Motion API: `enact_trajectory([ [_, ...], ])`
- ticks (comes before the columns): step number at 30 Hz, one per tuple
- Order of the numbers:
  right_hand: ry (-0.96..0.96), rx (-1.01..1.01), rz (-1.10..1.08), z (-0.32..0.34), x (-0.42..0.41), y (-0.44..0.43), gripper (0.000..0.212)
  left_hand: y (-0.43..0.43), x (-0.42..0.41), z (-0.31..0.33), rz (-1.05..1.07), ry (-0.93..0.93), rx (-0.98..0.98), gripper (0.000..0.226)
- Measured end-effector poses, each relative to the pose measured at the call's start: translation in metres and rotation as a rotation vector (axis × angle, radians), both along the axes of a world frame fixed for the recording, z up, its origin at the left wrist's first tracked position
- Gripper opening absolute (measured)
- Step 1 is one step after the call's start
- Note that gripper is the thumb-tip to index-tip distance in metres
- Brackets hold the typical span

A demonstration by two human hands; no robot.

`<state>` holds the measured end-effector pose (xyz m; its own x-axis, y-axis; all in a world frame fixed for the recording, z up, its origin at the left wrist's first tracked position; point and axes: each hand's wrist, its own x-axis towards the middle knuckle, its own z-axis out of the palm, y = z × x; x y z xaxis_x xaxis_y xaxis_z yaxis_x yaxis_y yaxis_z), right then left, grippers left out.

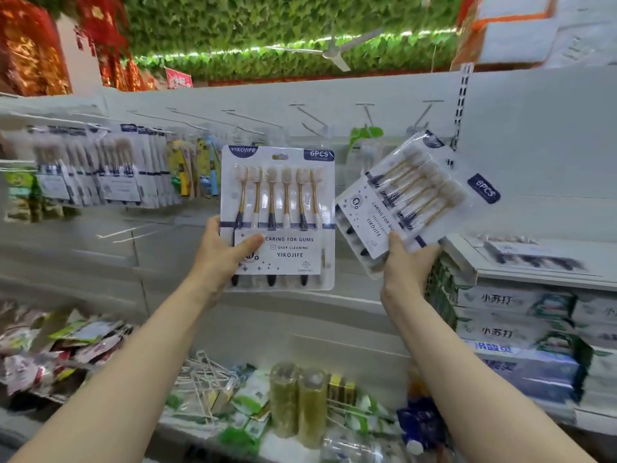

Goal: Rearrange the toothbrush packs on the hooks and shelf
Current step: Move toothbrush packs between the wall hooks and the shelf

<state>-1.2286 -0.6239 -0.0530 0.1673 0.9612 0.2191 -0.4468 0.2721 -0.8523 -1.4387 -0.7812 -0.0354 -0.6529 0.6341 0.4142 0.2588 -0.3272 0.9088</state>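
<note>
Upright toothbrush pack held by left grip at lower left edge. Tilted pack held by right grip at lower edge. Hooks above grips.

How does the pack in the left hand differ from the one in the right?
The left pack stands upright, facing the camera; the right pack is tilted, top toward the upper right. The left hand grips its pack at the lower left edge, thumb on the label; the right hand holds its pack by the bottom end, another pack seemingly stacked beneath. Both are YIKOJIFE 6PCS packs.
</note>
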Motion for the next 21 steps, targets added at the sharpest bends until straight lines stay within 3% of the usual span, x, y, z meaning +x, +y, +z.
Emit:
enact_trajectory([
  [9, -0.098, 0.006, 0.008, -0.011, -0.073, -0.041, 0.033, -0.015, -0.086, -0.003, -0.074, 0.018, -0.051, 0.054],
  [21, -0.128, 0.098, 0.032, 0.02, -0.214, -0.144, 0.034, -0.141, -0.242, -0.006, -0.13, 0.0, -0.078, 0.057],
])
